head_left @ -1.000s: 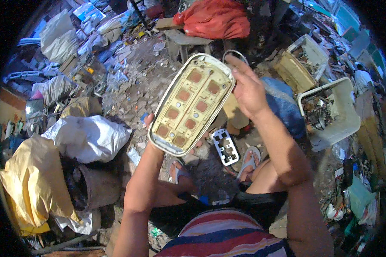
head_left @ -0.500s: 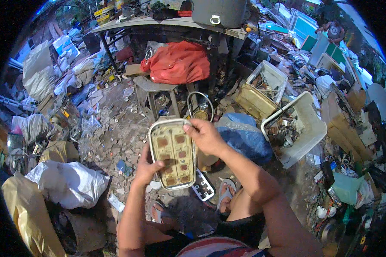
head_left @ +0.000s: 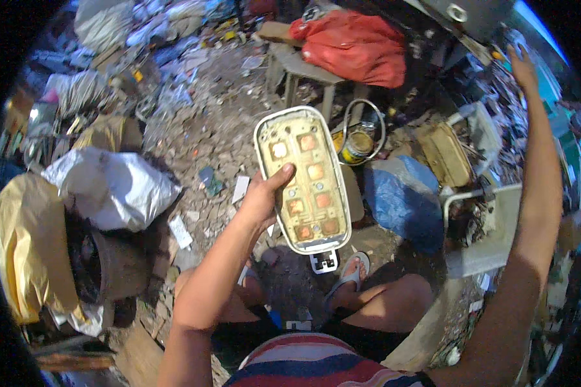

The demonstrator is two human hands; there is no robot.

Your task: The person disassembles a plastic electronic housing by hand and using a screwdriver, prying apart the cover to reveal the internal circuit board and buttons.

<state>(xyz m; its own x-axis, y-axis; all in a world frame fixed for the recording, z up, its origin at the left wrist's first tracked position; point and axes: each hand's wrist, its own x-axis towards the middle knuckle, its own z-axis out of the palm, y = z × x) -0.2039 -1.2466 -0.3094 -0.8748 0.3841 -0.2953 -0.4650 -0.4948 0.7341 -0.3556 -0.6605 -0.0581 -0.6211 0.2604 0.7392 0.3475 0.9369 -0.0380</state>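
Centrally, a rounded plastic casing [head_left: 311, 190], white-rimmed and yellowed inside with paired reddish squares, is held tilted above the ground in front of the person's knees. The left hand [head_left: 263, 197] grips its left edge, thumb pressed over the inner face. Well apart, the right hand [head_left: 524, 66] is raised far out to the right with its fingers stretched out and parted. Partly hidden below the casing, a white frame with dark cutouts [head_left: 324, 261] lies near a grey sandal [head_left: 351, 276]. Beyond stands a stool [head_left: 306, 68] bearing a red bag [head_left: 355, 48]. Rightward are a can with a looped handle [head_left: 357, 146], a blue bag [head_left: 403, 201] and a pale bin [head_left: 474, 261]; leftward, a white sack [head_left: 113, 188] sits beside a tan sack [head_left: 31, 238].
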